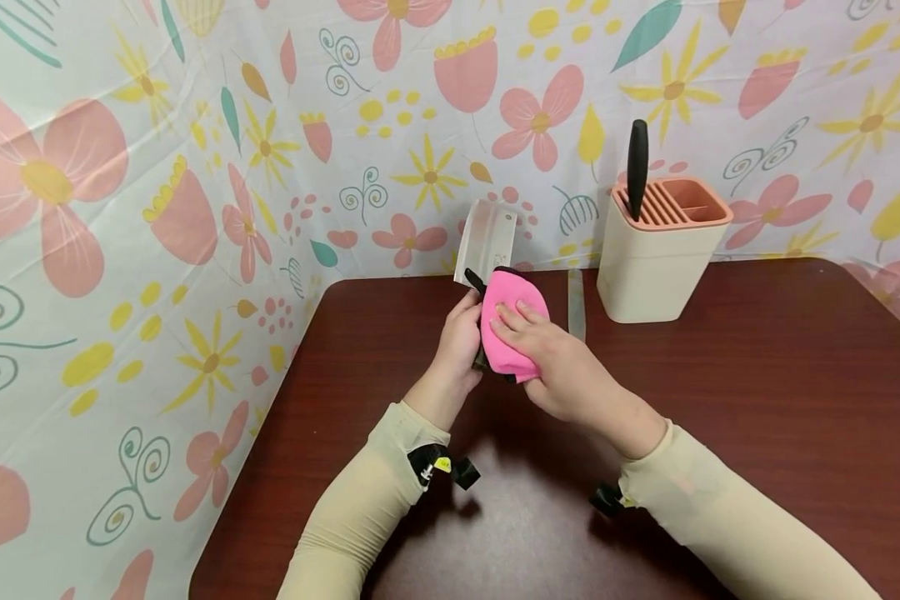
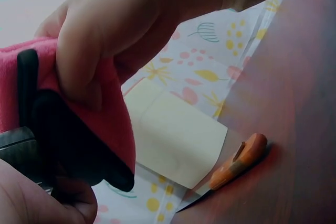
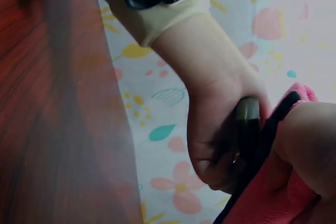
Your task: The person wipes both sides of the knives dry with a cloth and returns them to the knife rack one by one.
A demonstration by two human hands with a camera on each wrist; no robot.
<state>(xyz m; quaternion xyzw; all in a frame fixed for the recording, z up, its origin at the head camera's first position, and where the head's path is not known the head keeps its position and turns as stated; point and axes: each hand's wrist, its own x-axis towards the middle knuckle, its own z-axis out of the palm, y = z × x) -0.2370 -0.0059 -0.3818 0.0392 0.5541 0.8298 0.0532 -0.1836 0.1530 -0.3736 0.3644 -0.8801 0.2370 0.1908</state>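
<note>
1. The left hand (image 1: 457, 342) is grasping the cleaver (image 1: 487, 242) by its dark handle (image 3: 248, 119), with the fingers curled around it.
2. The cleaver is held above the tabletop (image 1: 780, 400), nearer to the far left corner than to the far right one. Its broad blade is tilted, and in the head view it appears in front of the flowered sheet (image 1: 412, 100).
3. The right hand (image 1: 570, 367) is grasping the pink cloth (image 1: 513, 312), which has black edging, and holds it against the cleaver. How much of the blade the cloth covers, I cannot tell.
4. Near the far edge of the tabletop, to the right of both hands, stands the cream knife block (image 1: 648, 267) with an orange top. In one of its slots is a knife with a black handle (image 1: 637, 167).
5. Just beside this block, on its left side, lies another knife (image 2: 239, 163), with an orange handle. Its blade points toward the far edge.
6. Both forearms wear pale sleeves (image 1: 375, 492).
</note>
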